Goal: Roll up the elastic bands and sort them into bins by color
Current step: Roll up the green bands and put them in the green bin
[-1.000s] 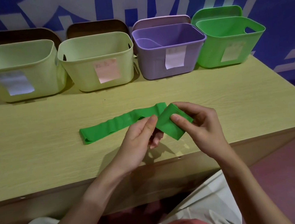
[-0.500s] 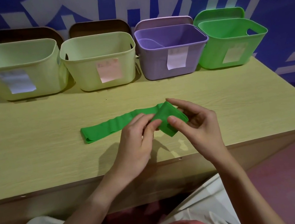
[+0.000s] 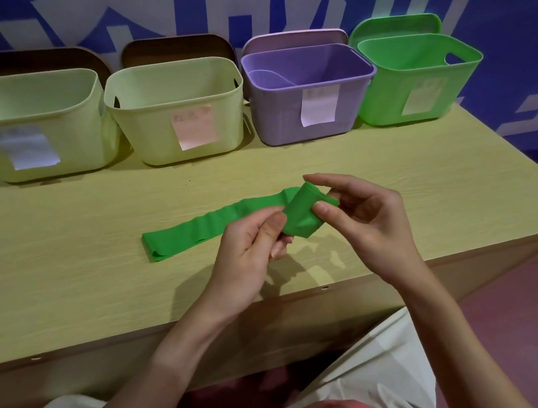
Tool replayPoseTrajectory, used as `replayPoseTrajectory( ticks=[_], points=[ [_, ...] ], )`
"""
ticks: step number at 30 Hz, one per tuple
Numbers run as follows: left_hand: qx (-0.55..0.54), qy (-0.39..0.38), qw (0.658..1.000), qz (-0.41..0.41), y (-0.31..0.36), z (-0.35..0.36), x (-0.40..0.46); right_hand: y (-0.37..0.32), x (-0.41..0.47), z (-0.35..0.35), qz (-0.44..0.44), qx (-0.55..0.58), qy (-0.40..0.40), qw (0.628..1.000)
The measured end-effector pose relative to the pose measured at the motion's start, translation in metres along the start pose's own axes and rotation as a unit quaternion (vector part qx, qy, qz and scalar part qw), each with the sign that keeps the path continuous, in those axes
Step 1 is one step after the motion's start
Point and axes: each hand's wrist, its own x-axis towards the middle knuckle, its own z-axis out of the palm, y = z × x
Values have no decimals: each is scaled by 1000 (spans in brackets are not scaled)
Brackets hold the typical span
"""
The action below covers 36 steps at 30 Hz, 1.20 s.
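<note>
A wooden table [image 3: 62,267] carries four bins along its far edge, the green bin [image 3: 416,79] at the far right. The green elastic band [image 3: 202,228] lies flat mid-table, its right end rolled and lifted. The left hand [image 3: 250,251] pinches the roll's near side with curled fingers; the right hand [image 3: 362,215] grips it between thumb and forefinger.

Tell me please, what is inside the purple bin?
Inside the purple bin, only a curved lighter purple shape shows near its left wall; I cannot tell whether that is a band or a handle opening. The front wall hides the bottom, so anything lying there is unseen.
</note>
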Motion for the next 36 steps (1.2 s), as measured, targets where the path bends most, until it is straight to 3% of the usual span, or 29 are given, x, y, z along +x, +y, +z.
replayPoseTrajectory(
  ticks=[8, 12, 16, 18, 20, 23, 26, 29, 32, 36],
  points=[
    [-96, -96, 985, -108, 0, -5, 6, 9, -1, 1, -17, 1, 12, 1000],
    [-7, -90, 992, -84, -1, -12, 8, 12, 0, 1, -7, -10, 8, 1000],
    [191, -34, 981, 23, -5, -20, 8, 16, -2, 0, 7, -14, 10, 1000],
    [225, -4, 972, 59, -4, -23, 8, 18, -3, 0, 15, -9, 7, 1000],
    [188, 0, 982, 32, -2, -24, 8, 18, -4, 1, 20, 2, -1, 1000],
    [15, -48, 993, -102, 1, -26, 9, 17, -5, 1, 30, 28, -22, 999],
    [-183, -160, 937, -249, 3, -25, 8, 16, -5, 0, 40, 78, -49, 995],
    [-315, -220, 875, -295, 1, -22, 6, 18, -5, -1, 56, 123, -74, 988],
    [-338, -212, 863, -310, 0, -24, 9, 19, -6, -1, 69, 149, -90, 982],
    [-275, -189, 890, -311, -1, -32, 15, 24, -6, -4, 86, 137, -94, 982]
  ],
)
